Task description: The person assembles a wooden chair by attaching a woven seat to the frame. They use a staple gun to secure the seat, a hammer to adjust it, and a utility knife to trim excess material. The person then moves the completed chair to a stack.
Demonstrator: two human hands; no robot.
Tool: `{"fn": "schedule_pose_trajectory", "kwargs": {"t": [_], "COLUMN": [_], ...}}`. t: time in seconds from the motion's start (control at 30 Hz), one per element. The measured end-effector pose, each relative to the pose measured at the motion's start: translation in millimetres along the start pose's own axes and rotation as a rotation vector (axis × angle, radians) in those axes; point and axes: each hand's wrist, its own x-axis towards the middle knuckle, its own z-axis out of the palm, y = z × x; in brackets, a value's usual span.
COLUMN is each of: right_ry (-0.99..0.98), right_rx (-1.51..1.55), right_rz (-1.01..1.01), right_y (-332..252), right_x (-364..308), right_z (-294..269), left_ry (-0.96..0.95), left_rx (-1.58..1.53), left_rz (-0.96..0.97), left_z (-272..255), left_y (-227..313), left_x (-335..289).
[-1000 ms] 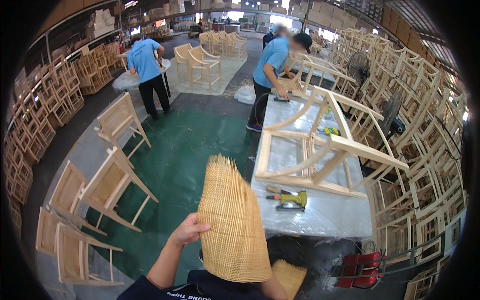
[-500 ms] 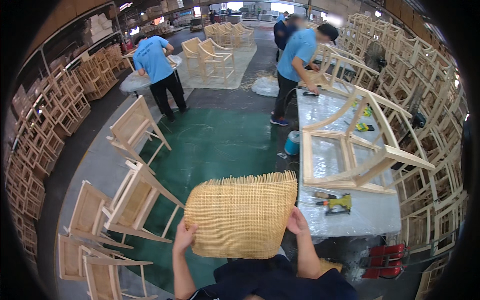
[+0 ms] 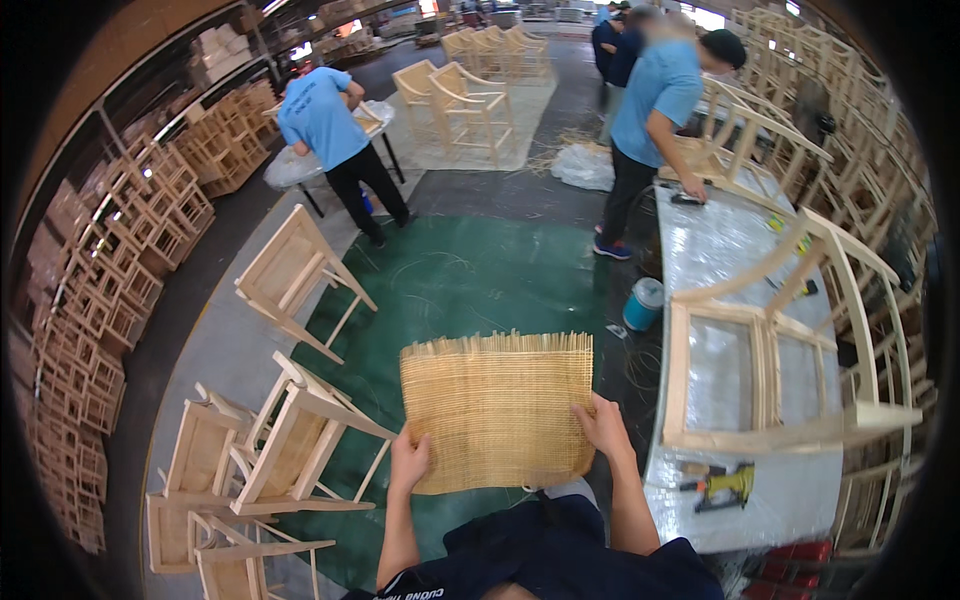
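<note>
A woven cane sheet (image 3: 500, 410), straw-coloured with a frayed far edge, is held up in front of my body. My left hand (image 3: 409, 460) grips its lower left side with the thumb on the near face. On the opposite side my right hand (image 3: 600, 425) pinches the right edge, thumb also on top. The fingers behind the sheet are hidden. To the right, a wooden chair frame (image 3: 680, 370) lies on a plastic-covered table (image 3: 790, 510), with a yellow-green staple gun (image 3: 728, 484) nearer me.
Several wooden chairs (image 3: 300, 450) stand close on the left. Two co-workers in blue shirts (image 3: 325, 120) work at tables ahead, and more people are beyond. A blue bucket (image 3: 642, 305) sits beside the right table. Stacked chair frames line both sides.
The cane sheet has flattened out and sits a little nearer me, its left side less curled. My view has turned left, so the surroundings appear shifted right. Both hands still hold the sheet.
</note>
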Motion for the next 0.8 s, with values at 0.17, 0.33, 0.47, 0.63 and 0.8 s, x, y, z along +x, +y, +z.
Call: {"fn": "schedule_pose_trajectory", "kwargs": {"t": [0.17, 0.33, 0.47, 0.63, 0.8], "right_ry": [-0.007, 0.232, 0.484, 0.774, 0.937], "right_rx": [-0.162, -0.239, -0.197, -0.183, -0.114], "right_rz": [-0.107, 0.099, 0.100, 0.284, 0.345], "right_y": [4, 10, 36, 78, 58], "right_x": [81, 127, 125, 91, 89], "right_z": [-33, -76, -113, -139, -127], "left_ry": [-0.122, -0.218, -0.313, -0.760, -0.851], "left_rx": [0.085, -0.197, -0.308, -0.265, -0.235], "left_rz": [0.096, 0.017, 0.051, 0.050, 0.142], "left_z": [77, 135, 182, 235, 262], "left_y": [60, 77, 77, 89, 105], "left_x": [107, 190, 248, 336, 410]}}
